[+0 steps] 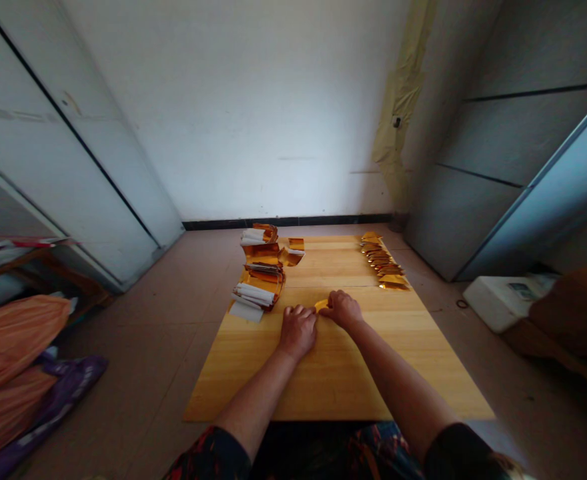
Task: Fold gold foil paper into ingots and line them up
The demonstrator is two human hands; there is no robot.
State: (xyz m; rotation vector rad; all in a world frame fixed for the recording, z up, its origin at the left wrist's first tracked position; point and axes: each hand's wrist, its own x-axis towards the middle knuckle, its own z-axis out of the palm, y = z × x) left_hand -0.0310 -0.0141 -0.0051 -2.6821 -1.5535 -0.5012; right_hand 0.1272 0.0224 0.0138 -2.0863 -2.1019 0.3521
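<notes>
A small piece of shiny gold paper (321, 305) lies between my two hands, low over the middle of the wooden board; most of it is covered by fingers. My right hand (343, 310) grips it from the right with fingers curled. From the left, my left hand (298, 329) has its fingers bent and closed at the paper's near edge, resting at the board. Left of my hands sit bundles of gold-and-white paper sheets (261, 287), bent and loosely piled. Along the board's right side runs a row of folded gold paper pieces (383, 261), overlapping each other.
The wooden board (373, 387) reaches from my lap toward the white wall (273, 133). Two loose gold sheets (293, 253) lie beside the bundles. Grey cabinets (473, 173) stand at the right, a pale cabinet (73, 133) at the left. Orange and purple bags (18, 347) lie at left.
</notes>
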